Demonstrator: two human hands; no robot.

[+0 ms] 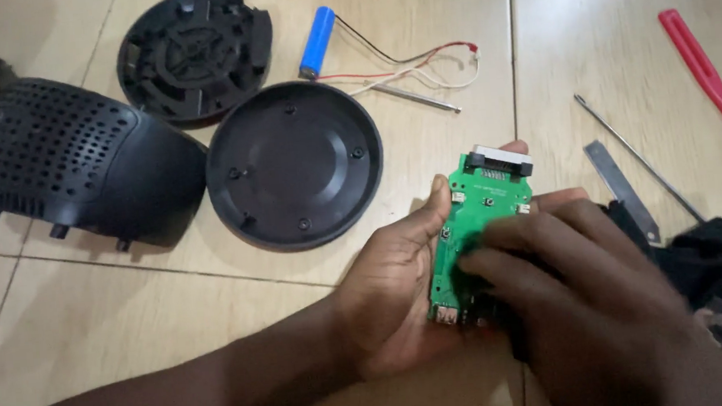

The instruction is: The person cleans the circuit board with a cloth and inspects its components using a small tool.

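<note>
Left hand [396, 300] is cupping a green board [475, 236] from underneath, thumb up along its left edge, fingers closed round it so it sits tilted just above the tiled floor [112, 338]. Right hand [577, 288] lies over the lower half of the board, fingertips pressing on its face; it's blurred and I can't tell if they're pinching anything (could just be resting there). Looks like the inspect-the-board stage of a teardown to me: the shell is already in pieces, with a perforated cover [61, 159], a round lid [292, 165] touching it and an inner disc [191, 52] just behind. A blue cell [317, 41] with loose wires [418, 63] lies well apart from the board. Any next move on the board wants a steady left grip and a tool, I'd guess; a thin rod [635, 153], a metal strip [621, 189] and a red-handled tool [702, 69] lie near the right hand.
</note>
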